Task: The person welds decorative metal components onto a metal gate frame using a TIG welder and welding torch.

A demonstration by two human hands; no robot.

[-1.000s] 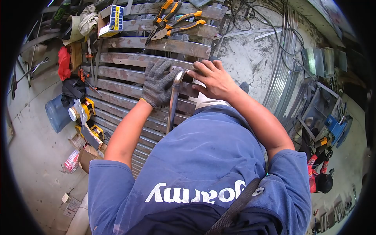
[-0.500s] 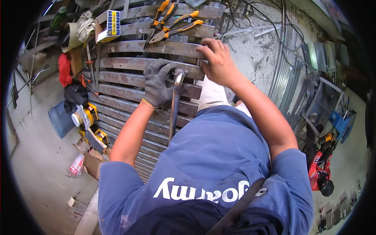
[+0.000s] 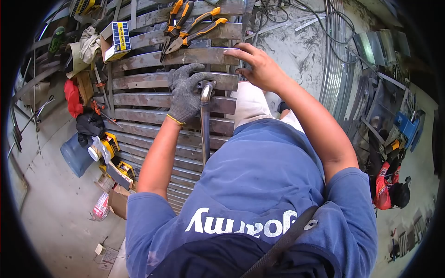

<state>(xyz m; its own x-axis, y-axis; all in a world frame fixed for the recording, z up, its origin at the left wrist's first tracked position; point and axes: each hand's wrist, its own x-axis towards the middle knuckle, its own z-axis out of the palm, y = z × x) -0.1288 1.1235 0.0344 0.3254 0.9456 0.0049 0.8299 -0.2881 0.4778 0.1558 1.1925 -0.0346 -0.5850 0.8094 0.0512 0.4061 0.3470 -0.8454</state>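
My left hand (image 3: 186, 92), in a grey knitted glove, curls its fingers around the upper end of a bent shiny metal tube (image 3: 206, 125). From there the tube runs down toward my body, over a bench of metal slats (image 3: 139, 82). My bare right hand (image 3: 259, 67) is open at the right ends of the slats, its fingers stretched left and its thumb apart below them. Two pairs of pliers with orange and black handles, one long-nosed (image 3: 175, 23) and one broader-jawed (image 3: 192, 34), lie on the slats beyond my hands.
A blind rivet box (image 3: 121, 37) stands at the bench's far left, near a crumpled cloth (image 3: 90, 42). Yellow power tools (image 3: 111, 144) and a blue container (image 3: 75, 155) are on the left. Long metal profiles (image 3: 336, 69) and cables (image 3: 340, 28) lie right. Another person (image 3: 387, 190) is at far right.
My right hand has shifted slightly left, with its fingers straighter. My left hand's fingers have lifted and spread a little at the tube's end. The whole view has shifted slightly.
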